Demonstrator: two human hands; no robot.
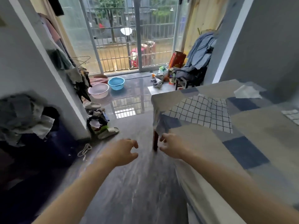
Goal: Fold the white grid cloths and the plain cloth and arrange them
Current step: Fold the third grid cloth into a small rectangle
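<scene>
Though blurred, left hand (123,151) and right hand (170,147) loosely curled, empty.

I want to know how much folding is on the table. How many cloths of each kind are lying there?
White grid cloths: 2, one spread out, one partly cut off at the right edge
Plain white cloths: 1, crumpled at the far end
Total: 3
</scene>
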